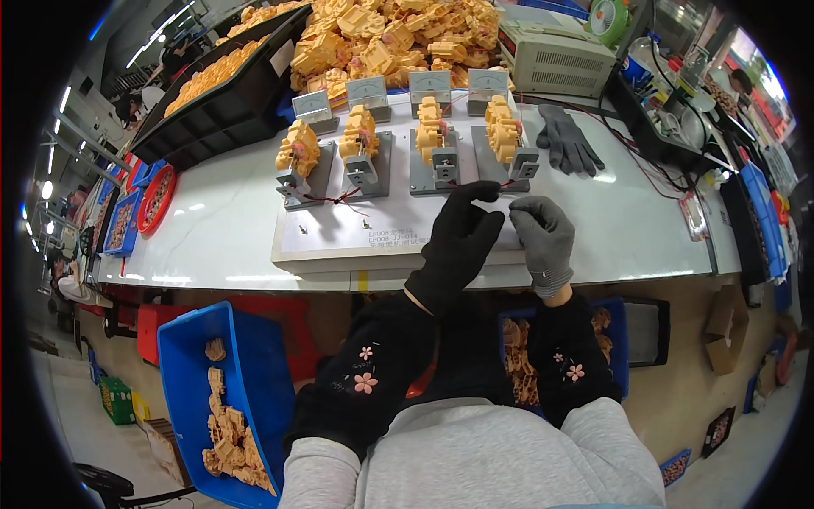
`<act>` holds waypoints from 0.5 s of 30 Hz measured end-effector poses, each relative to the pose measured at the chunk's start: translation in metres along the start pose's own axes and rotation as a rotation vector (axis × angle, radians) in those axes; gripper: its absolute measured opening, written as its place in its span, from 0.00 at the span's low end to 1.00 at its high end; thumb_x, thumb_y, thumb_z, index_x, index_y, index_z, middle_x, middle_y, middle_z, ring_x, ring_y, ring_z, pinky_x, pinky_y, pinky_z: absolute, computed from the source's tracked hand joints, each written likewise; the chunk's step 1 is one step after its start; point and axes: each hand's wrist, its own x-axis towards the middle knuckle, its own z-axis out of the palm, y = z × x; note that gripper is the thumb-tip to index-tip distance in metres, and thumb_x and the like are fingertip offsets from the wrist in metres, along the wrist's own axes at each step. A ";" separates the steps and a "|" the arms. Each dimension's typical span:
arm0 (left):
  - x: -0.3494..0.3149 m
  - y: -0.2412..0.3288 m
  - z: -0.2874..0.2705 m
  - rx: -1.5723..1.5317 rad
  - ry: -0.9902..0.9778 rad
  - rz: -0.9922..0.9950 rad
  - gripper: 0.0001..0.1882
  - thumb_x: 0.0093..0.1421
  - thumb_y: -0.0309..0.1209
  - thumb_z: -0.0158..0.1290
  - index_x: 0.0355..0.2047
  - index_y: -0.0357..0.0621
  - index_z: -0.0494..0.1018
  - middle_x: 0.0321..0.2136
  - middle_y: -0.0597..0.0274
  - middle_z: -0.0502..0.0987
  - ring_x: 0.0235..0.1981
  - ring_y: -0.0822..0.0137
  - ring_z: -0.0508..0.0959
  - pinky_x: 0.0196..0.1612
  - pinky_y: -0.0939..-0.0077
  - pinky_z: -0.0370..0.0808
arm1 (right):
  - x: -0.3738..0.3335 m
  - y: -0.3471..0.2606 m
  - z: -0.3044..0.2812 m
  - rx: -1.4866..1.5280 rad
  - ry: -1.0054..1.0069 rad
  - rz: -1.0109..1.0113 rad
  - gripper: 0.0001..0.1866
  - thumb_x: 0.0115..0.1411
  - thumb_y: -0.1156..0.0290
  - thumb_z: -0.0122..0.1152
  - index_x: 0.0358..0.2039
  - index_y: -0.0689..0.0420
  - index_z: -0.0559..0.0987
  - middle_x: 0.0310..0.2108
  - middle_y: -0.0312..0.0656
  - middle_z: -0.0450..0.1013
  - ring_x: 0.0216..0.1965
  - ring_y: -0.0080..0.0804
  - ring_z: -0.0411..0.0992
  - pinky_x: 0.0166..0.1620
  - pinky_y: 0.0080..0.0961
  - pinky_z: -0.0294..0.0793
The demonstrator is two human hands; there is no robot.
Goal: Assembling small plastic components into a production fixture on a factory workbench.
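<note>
My left hand point(462, 241), in a black glove, is over the front of a white test board point(331, 237). Its index finger and thumb point right with a gap between them, and nothing shows in it. Just right of it, my right hand point(543, 240) in a grey glove has its fingers curled toward the thumb; whatever they may pinch is too small to see. Beyond them stand yellow plastic gear-like assemblies point(359, 133) on grey metal fixtures point(366, 174), the rightmost fixture point(519, 168) nearest my hands. Analog meters point(431, 85) stand behind, and red wires point(339, 200) run along the front.
A heap of yellow parts point(390, 38) and a beige power unit point(555, 58) are at the back. A loose grey glove point(566, 140) lies right of the fixtures. Black crate point(212, 114) and red tray point(157, 202) stand left; a blue bin point(191, 356) sits below the table edge.
</note>
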 end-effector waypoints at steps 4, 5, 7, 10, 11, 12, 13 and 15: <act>0.013 -0.006 0.009 -0.101 0.103 0.077 0.26 0.52 0.22 0.49 0.53 0.41 0.57 0.43 0.58 0.68 0.26 0.77 0.70 0.27 0.82 0.69 | 0.000 -0.002 0.000 0.074 -0.004 0.037 0.04 0.51 0.78 0.55 0.29 0.62 0.76 0.23 0.34 0.72 0.24 0.16 0.68 0.28 0.14 0.67; 0.017 -0.005 0.011 -0.106 0.098 0.074 0.26 0.52 0.22 0.49 0.53 0.41 0.57 0.43 0.58 0.68 0.26 0.77 0.70 0.27 0.82 0.69 | 0.000 -0.001 0.000 0.093 0.004 0.008 0.05 0.51 0.79 0.54 0.29 0.62 0.76 0.23 0.34 0.72 0.24 0.16 0.68 0.28 0.14 0.67; 0.025 -0.001 0.014 -0.314 0.121 -0.154 0.31 0.51 0.21 0.50 0.56 0.42 0.52 0.46 0.55 0.66 0.27 0.72 0.71 0.27 0.79 0.70 | -0.001 -0.002 0.002 0.108 0.016 -0.022 0.05 0.51 0.79 0.54 0.30 0.62 0.75 0.24 0.34 0.72 0.25 0.16 0.68 0.29 0.14 0.67; 0.040 -0.005 0.008 -0.661 0.085 -0.318 0.24 0.50 0.18 0.50 0.49 0.38 0.61 0.48 0.52 0.64 0.27 0.68 0.72 0.27 0.77 0.71 | -0.003 -0.006 0.004 0.094 0.036 -0.014 0.05 0.51 0.80 0.54 0.30 0.62 0.75 0.24 0.34 0.72 0.25 0.16 0.68 0.29 0.13 0.68; 0.045 -0.011 0.007 -0.663 0.082 -0.317 0.24 0.50 0.18 0.50 0.49 0.38 0.61 0.48 0.52 0.64 0.27 0.68 0.72 0.27 0.77 0.71 | -0.003 -0.003 0.004 0.078 0.042 -0.006 0.05 0.50 0.80 0.55 0.30 0.62 0.75 0.24 0.34 0.72 0.25 0.16 0.68 0.30 0.13 0.68; 0.049 -0.019 0.005 -0.479 0.070 -0.294 0.19 0.49 0.17 0.50 0.43 0.35 0.65 0.48 0.51 0.64 0.29 0.67 0.73 0.28 0.77 0.71 | -0.004 -0.001 0.004 0.062 0.049 0.002 0.05 0.50 0.81 0.55 0.29 0.62 0.75 0.24 0.34 0.72 0.26 0.16 0.68 0.30 0.13 0.68; 0.052 -0.020 0.006 -0.296 0.056 -0.270 0.13 0.49 0.17 0.50 0.37 0.33 0.69 0.48 0.50 0.64 0.31 0.66 0.74 0.29 0.77 0.71 | -0.004 0.000 0.004 0.058 0.052 0.000 0.05 0.50 0.81 0.55 0.29 0.62 0.75 0.24 0.34 0.72 0.26 0.16 0.68 0.30 0.13 0.68; 0.055 -0.021 0.004 -0.208 0.005 -0.221 0.09 0.48 0.16 0.50 0.32 0.32 0.69 0.48 0.49 0.65 0.33 0.65 0.74 0.29 0.77 0.71 | -0.004 0.001 0.005 0.041 0.048 -0.039 0.05 0.50 0.81 0.55 0.29 0.62 0.75 0.24 0.35 0.73 0.25 0.16 0.68 0.30 0.14 0.68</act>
